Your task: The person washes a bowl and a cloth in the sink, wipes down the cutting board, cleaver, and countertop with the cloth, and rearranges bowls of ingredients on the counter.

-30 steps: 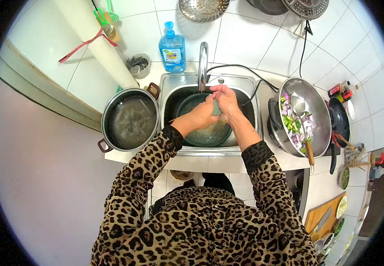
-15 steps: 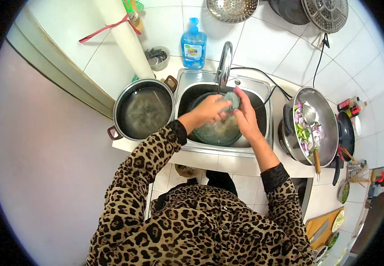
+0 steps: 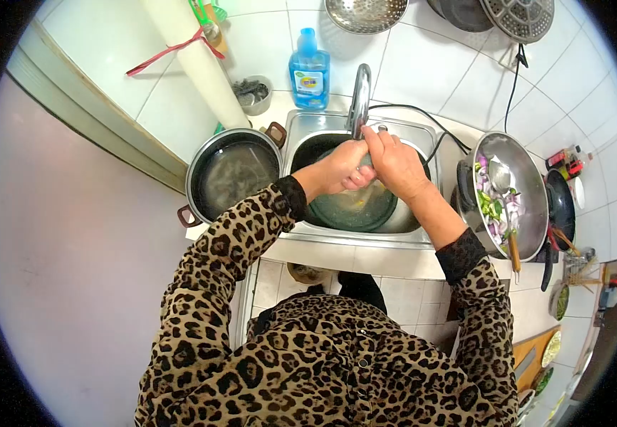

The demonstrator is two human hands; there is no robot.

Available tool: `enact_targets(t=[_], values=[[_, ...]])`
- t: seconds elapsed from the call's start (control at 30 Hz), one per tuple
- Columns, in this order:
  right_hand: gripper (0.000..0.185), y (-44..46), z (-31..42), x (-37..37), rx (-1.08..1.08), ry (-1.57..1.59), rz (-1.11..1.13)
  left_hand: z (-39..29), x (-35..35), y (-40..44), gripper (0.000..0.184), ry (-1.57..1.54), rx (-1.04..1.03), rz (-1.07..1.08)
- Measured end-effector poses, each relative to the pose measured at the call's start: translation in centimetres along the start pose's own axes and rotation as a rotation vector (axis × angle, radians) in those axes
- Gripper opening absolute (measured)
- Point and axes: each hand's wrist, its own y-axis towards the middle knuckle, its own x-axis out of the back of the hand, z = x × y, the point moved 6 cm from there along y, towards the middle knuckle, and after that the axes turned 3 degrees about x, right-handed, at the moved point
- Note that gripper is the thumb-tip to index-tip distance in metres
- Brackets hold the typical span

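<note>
In the head view, my left hand (image 3: 344, 169) and my right hand (image 3: 397, 165) are pressed together over the sink, just below the faucet (image 3: 359, 99). Between them both hands squeeze a soft grey-green cloth (image 3: 367, 161); only a sliver of it shows among the fingers. My left fingers are curled into a fist, and my right fingers wrap over the top from the other side. Beneath them a dark green basin (image 3: 354, 226) with cloudy water sits in the steel sink (image 3: 429, 213).
Left of the sink stands a pot (image 3: 196, 167) of cloudy water. A wok (image 3: 531, 206) with chopped onion, green pieces and a ladle is at the right. Blue soap bottle (image 3: 309, 75) and a small bowl (image 3: 260, 107) stand behind. A cutting board (image 3: 525, 350) lies further right.
My hands have closed tightly together around the cloth, which showed clearly between them before. My right hand has turned over, palm down. The view has shifted slightly.
</note>
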Motion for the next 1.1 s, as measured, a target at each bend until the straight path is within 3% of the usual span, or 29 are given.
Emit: enact_targets(t=[0.03,0.1,0.17,0.23,0.3,0.43,0.57,0.8,0.97,1.1], values=[[0.039,-0.2,-0.3,-0.8,-0.038,0.017,0.031,0.5,-0.3,0.3,0.033,0.000,-0.002,-0.003],[0.035,-0.4,-0.5,-2.1,-0.063,0.040,0.057,0.9,1.7,0.9,0.032,0.249,-0.073,-0.361],[0.027,-1.0,-0.7,-3.5,-0.146,0.051,0.131,1.0,3.0,2.9,0.036,1.087,-0.528,-0.474],[0.026,-1.7,-0.2,-3.9,-0.148,0.113,0.110,1.0,2.2,2.8,0.035,1.356,-0.647,-0.483],[0.022,-2.5,-0.5,-4.8,-0.282,0.205,0.158,1.3,2.8,2.3,0.037,0.916,-0.662,-0.665],[0.020,-3.0,-0.6,-5.5,-0.400,0.323,0.205,1.0,1.7,1.3,0.038,1.027,-0.737,-0.661],[0.017,-3.4,-1.2,-6.6,-0.387,0.415,0.154,0.7,1.3,1.2,0.035,1.143,-0.720,-0.622],[0.011,-2.9,-1.0,-5.9,-0.407,0.645,0.115,-0.5,-0.1,0.6,0.027,1.433,-0.934,-0.570],[0.011,-4.4,-1.6,-8.1,-0.619,0.930,0.183,0.0,0.0,1.4,0.025,1.595,-0.974,-0.526],[0.011,-4.9,-1.6,-9.0,-0.603,0.951,0.174,0.3,-0.3,1.6,0.025,1.666,-0.979,-0.467]])
